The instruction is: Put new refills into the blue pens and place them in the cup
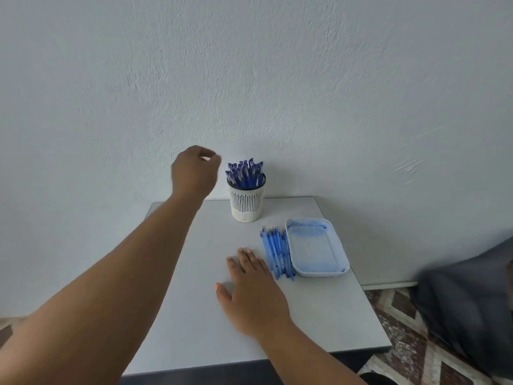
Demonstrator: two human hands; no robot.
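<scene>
A white slotted cup [247, 202] stands at the back of the table, packed with several blue pens [245, 173]. My left hand [194, 172] is raised in the air just left of the cup's top, blurred, its fingers curled with nothing visible in them. A row of several translucent blue refills [277, 252] lies beside a white tray [316, 247] stained with blue ink. My right hand [249, 290] rests flat on the table, fingers straight, fingertips just left of the refills.
The grey table [177, 301] stands against a pale wall. Its right and front edges drop to a patterned rug [402, 337]. A dark grey cloth [469, 304] lies on the floor at the right.
</scene>
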